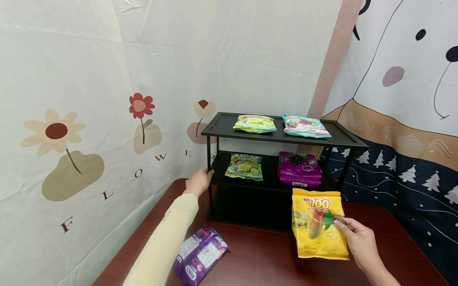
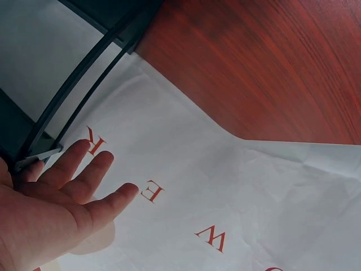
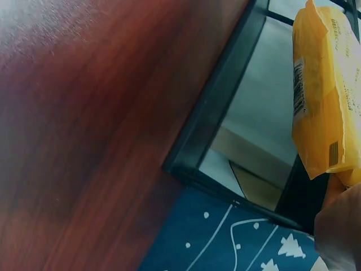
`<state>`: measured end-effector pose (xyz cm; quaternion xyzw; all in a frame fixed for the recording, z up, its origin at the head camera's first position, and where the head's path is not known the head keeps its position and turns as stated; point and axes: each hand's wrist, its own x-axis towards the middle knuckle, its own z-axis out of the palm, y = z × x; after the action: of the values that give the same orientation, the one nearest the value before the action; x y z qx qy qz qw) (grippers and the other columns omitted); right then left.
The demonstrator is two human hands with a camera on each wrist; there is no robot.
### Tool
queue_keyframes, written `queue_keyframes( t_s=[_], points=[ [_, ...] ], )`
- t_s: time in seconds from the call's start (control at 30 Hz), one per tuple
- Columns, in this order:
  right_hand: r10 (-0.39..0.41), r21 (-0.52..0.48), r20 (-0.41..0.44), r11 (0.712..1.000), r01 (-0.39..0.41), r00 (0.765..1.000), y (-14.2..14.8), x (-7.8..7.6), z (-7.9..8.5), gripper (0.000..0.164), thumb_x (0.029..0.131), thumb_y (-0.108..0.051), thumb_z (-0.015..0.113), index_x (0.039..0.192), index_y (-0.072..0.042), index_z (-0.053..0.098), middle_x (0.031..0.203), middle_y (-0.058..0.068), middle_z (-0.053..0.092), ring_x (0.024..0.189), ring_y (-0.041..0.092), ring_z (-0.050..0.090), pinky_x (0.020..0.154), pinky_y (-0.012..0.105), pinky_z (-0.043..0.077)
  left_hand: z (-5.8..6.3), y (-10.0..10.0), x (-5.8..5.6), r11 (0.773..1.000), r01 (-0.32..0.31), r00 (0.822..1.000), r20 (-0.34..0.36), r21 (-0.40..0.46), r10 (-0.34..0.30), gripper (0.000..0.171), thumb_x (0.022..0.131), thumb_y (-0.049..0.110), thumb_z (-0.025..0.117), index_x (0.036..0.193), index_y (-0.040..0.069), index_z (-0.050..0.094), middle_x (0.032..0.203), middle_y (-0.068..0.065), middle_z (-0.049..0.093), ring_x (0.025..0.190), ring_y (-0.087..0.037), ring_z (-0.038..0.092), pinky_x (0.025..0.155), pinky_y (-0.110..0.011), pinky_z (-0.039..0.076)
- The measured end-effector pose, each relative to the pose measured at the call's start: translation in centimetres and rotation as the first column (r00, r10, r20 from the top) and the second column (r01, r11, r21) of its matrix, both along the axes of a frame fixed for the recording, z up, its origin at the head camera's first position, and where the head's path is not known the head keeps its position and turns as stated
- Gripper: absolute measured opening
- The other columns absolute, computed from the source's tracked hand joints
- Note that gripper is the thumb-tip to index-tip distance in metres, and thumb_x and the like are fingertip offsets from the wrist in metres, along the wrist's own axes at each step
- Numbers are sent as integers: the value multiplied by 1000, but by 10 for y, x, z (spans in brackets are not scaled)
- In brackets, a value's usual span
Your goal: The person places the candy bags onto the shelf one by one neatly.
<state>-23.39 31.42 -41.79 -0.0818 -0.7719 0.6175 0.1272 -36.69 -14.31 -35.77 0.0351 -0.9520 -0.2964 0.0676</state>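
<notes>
My right hand [image 1: 363, 242] pinches a yellow LOT 100 candy bag [image 1: 318, 226] by its right side and holds it upright before the black rack's lower level. In the right wrist view, the bag [image 3: 321, 96] appears edge-on beside the rack frame [image 3: 208, 113]. At the rack's left end, my left hand [image 1: 198, 182] grips the frame near the middle shelf [image 1: 270, 176]; its other fingers stretch out in the left wrist view. A purple Fox's candy bag [image 1: 200, 256] lies on the table below my left forearm.
On the top shelf [image 1: 279, 135] lie a yellow-green bag [image 1: 255, 124] and a turquoise-edged bag [image 1: 306, 127]. The middle shelf carries a green bag [image 1: 245, 167] and a purple bag [image 1: 299, 169]. A printed cloth wall [image 1: 161, 47] borders the reddish-brown table [image 1: 261, 254].
</notes>
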Motion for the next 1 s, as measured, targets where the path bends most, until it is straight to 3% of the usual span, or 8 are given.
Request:
queue_keyframes(
  t_s=[0.2, 0.57, 1.0],
  points=[
    [44, -33, 77, 999, -42, 996, -6, 0, -8, 31, 97, -23, 68, 119, -1, 69, 89, -6, 71, 74, 13, 69, 66, 30, 58, 2, 1, 1, 1000, 0, 1000, 3, 5, 0, 50, 108, 41, 38, 145, 10, 51, 137, -20, 57, 126, -42, 51, 101, -65, 33],
    [112, -28, 205, 994, -109, 972, -13, -9, -24, 46, 100, -21, 62, 133, 11, 55, 96, 3, 71, 79, 14, 67, 67, 30, 57, 1, 0, 3, 1000, 3, 1000, -8, 8, -3, 48, 108, 39, 39, 143, 10, 54, 134, -20, 59, 124, -42, 52, 101, -65, 34],
    [197, -79, 263, 980, -183, 944, -21, -24, -35, 51, 107, -22, 48, 142, 14, 38, 97, 6, 68, 83, 16, 65, 69, 32, 55, 1, 0, 3, 1000, 3, 1000, -6, 1, -3, 50, 108, 40, 38, 146, 9, 51, 137, -20, 57, 125, -42, 51, 101, -65, 34]
  ],
)
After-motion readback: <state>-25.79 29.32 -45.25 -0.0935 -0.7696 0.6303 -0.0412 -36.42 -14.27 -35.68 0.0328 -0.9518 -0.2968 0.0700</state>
